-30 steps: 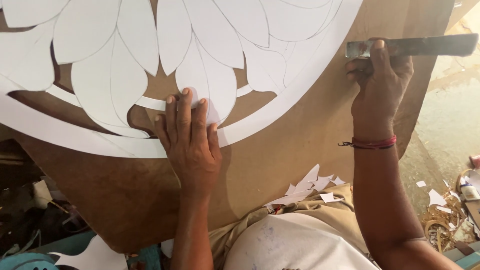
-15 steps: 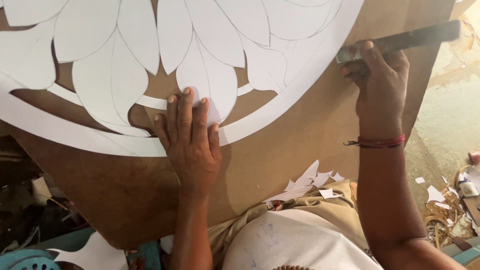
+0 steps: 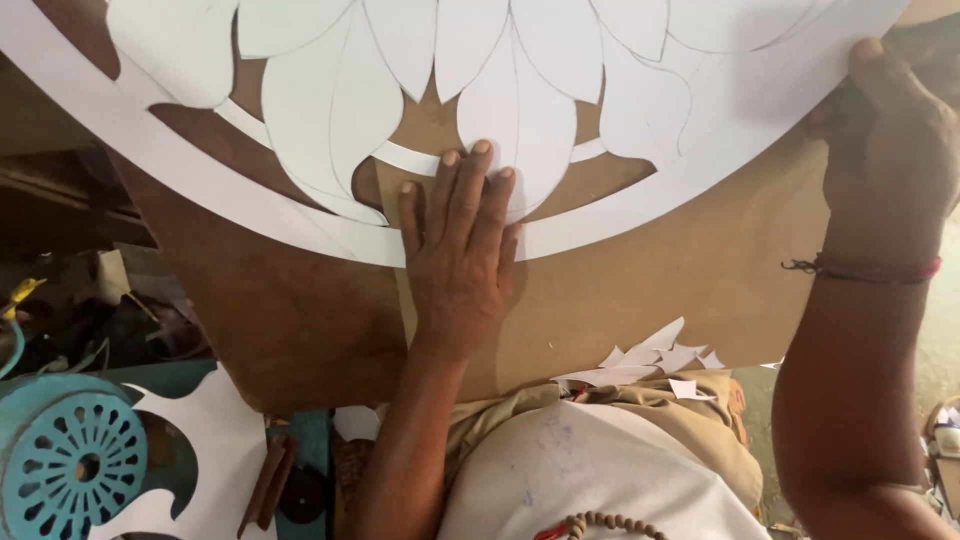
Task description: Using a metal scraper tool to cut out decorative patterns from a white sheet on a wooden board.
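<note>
A large white paper cutout point(image 3: 640, 200) with a petal pattern lies on a brown board point(image 3: 300, 320). My left hand point(image 3: 460, 250) lies flat on it, fingers spread, fingertips on a petal and palm across the curved outer band. My right hand point(image 3: 890, 150) is at the cutout's right rim with the thumb tip on the paper. Its fingers are curled and in shadow, so what they hold is hidden. A red thread band point(image 3: 860, 268) circles that wrist. No ruler shows in this frame.
White paper scraps point(image 3: 660, 360) lie at the board's near edge, above my lap. A teal round slotted metal part point(image 3: 65, 465) and another white cutout point(image 3: 215, 460) sit at the lower left, with dark clutter point(image 3: 80, 320) behind them.
The metal ruler my right hand held up at the right is out of sight. That hand now sits at the cutout's rim. My left hand stays pressed flat on the paper.
</note>
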